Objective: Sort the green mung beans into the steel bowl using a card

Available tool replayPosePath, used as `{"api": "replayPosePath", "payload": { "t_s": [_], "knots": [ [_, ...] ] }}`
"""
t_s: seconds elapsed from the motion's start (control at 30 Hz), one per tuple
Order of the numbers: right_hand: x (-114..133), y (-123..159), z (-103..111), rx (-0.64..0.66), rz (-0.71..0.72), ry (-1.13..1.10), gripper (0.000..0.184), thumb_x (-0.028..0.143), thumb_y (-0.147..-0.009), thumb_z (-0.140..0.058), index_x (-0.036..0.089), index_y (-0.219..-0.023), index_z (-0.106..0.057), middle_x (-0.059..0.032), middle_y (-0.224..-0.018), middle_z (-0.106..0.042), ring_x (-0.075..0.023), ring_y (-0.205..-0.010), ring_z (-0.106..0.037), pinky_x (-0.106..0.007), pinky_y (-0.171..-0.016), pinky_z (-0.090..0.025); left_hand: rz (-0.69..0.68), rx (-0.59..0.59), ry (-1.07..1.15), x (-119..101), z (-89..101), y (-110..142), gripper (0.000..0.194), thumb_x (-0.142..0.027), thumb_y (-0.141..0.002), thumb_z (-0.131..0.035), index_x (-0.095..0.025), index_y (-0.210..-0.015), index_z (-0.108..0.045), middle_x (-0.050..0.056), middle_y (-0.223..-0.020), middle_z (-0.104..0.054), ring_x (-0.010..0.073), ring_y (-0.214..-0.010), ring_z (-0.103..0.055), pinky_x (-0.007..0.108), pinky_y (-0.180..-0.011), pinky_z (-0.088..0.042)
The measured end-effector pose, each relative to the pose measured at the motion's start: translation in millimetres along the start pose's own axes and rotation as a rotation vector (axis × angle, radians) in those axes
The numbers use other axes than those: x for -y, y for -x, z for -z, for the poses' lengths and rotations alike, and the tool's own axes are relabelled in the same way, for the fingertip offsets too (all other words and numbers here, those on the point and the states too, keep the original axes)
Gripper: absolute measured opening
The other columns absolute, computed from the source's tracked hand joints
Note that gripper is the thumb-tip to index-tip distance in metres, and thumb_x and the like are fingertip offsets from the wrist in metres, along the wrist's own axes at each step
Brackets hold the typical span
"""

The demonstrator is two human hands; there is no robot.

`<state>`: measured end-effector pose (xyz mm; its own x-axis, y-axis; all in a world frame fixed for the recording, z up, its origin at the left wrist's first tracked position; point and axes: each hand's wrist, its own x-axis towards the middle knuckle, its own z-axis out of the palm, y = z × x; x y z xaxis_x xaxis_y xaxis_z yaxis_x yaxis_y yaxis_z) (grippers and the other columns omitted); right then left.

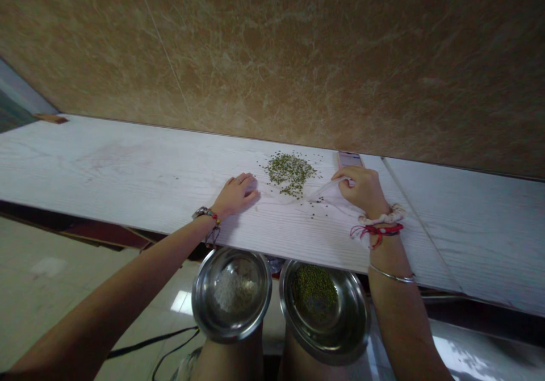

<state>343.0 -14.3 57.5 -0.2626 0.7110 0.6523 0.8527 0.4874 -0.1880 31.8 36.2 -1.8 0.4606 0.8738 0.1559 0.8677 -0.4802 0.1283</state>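
Note:
A loose pile of green beans, like mung beans [289,171], is spread on the white wood-grain board, with pale grains among them. Left of the pile, my left hand [238,192] rests palm down on the board, fingers stretched out and holding nothing. My right hand [361,187] is closed on a slim translucent plastic piece [326,189]; its exact kind is unclear. The tip of this piece points down-left to the pile's lower right edge, near a few stray beans. Below the board's edge, a steel bowl [199,313] contains white grains, and another steel bowl [361,335] contains green beans.
The white board [128,165] runs along a brown marbled wall [272,57]. A phone [349,159] lies just behind my right hand. Both bowls sit over my legs, close to the board's front edge. A dark cord [153,341] crosses the lower left.

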Motion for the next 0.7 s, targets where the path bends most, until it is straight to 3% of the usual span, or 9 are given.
{"api": "replayPosePath", "payload": {
  "t_s": [0.27,0.53,0.7],
  "knots": [
    [15.0,13.8,11.8,0.035,0.049,0.017,0.026,0.007,-0.064,-0.042,0.022,-0.066,-0.063,-0.0015,-0.068,-0.07,-0.018,-0.067,-0.065,-0.03,-0.066,-0.051,-0.011,-0.021,0.029,2.3,-2.1,0.4,0.048,-0.039,-0.089,-0.04,-0.012,-0.127,-0.051,0.013,-0.139,-0.047,0.0253,-0.129,-0.042,0.042,-0.108,-0.031],
    [28.8,32.2,36.4,0.104,0.072,0.082,0.027,0.009,-0.075,-0.043,0.021,-0.083,-0.066,-0.0029,-0.083,-0.073,-0.0193,-0.081,-0.067,-0.034,-0.076,-0.051,-0.021,-0.033,0.025,2.4,-2.1,0.7,0.046,-0.037,-0.088,-0.041,-0.012,-0.125,-0.052,0.013,-0.138,-0.048,0.0245,-0.128,-0.043,0.04,-0.107,-0.032],
    [31.9,54.2,39.1,0.075,0.097,0.213,0.028,0.01,-0.084,-0.042,0.018,-0.094,-0.066,-0.0066,-0.09,-0.073,-0.0211,-0.084,-0.067,-0.037,-0.077,-0.05,-0.021,-0.036,0.036,2.8,-2.1,1.2,0.045,-0.036,-0.088,-0.042,-0.012,-0.125,-0.052,0.014,-0.138,-0.048,0.0252,-0.128,-0.043,0.041,-0.108,-0.032]
  ]
}}
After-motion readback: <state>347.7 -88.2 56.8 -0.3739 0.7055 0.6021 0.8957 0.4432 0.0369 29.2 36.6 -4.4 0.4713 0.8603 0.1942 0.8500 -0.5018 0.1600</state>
